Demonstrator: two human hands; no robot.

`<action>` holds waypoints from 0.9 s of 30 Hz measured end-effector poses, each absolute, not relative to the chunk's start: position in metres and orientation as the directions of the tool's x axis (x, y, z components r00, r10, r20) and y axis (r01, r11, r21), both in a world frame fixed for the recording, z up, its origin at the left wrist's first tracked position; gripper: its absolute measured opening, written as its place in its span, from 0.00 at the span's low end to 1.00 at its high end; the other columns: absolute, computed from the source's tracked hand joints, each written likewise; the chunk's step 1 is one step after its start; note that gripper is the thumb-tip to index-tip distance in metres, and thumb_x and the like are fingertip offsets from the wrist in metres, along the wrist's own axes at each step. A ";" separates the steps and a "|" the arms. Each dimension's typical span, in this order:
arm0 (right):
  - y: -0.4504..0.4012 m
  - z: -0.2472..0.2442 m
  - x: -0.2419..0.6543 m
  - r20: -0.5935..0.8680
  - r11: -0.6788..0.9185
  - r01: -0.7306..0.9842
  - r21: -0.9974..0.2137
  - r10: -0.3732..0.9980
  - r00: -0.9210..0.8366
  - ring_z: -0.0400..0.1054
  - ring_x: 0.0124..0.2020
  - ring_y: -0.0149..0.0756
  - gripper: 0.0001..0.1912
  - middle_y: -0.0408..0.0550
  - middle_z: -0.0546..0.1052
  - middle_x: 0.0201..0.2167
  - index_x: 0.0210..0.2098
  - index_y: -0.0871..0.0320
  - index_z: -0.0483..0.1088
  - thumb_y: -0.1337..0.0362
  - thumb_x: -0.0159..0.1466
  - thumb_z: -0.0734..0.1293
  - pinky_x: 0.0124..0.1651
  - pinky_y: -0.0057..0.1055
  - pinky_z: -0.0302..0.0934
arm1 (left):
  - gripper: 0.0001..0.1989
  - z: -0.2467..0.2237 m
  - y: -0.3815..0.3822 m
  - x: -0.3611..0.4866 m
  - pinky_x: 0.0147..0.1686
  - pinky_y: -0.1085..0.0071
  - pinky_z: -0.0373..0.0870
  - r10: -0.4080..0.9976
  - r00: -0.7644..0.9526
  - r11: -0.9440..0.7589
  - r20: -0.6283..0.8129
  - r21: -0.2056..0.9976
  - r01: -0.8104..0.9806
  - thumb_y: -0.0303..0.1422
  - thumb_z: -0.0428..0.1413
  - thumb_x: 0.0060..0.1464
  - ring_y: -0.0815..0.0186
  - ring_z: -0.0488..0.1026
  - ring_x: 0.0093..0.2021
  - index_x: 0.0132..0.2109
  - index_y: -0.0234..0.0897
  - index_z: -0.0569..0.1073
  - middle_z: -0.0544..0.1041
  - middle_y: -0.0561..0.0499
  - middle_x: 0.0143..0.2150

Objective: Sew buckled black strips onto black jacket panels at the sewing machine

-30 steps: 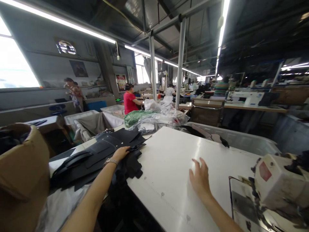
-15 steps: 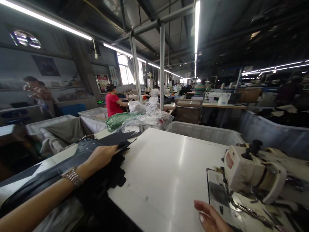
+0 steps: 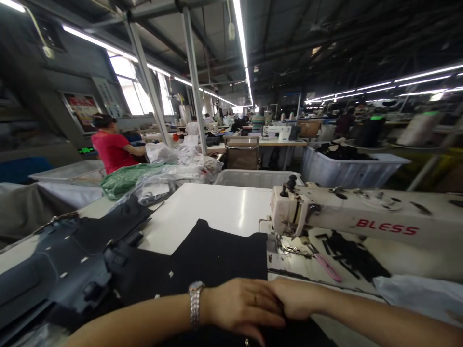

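Black fabric panel [image 3: 220,260] lies flat on the white worktop [image 3: 217,202] just in front of the BLESS sewing machine [image 3: 347,212], the left hand [image 3: 242,303] and right hand [image 3: 300,299] together at its near edge, seemingly to keep it smooth, though whether they grip it cannot be told.

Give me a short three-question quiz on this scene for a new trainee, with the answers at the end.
1. Which hand wears the silver metal wristwatch?
2. What word is printed in red capitals on the arm of the white sewing machine?
3. True or false: the pink-handled tool lies on the black cloth panel.

Key:
1. The left hand.
2. BLESS.
3. False: it lies on the machine's bed.
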State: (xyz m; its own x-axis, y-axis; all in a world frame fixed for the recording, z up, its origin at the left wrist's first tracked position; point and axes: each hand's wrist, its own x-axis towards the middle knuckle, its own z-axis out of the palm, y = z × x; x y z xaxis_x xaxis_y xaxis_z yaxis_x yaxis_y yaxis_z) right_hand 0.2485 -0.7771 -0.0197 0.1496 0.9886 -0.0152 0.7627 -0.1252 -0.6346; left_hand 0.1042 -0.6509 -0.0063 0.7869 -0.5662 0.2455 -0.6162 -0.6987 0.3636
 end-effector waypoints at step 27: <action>-0.840 -0.050 0.245 0.113 -0.353 0.860 -0.368 0.901 0.418 0.64 0.31 0.36 0.27 0.46 0.74 0.26 0.43 0.52 0.70 0.79 0.49 0.55 0.38 0.33 0.53 | 0.25 -0.056 -0.644 0.192 0.56 0.52 0.47 -0.056 0.984 -0.973 0.171 0.213 -0.092 0.41 0.42 0.57 0.57 0.45 0.61 0.60 0.38 0.49 0.50 0.44 0.62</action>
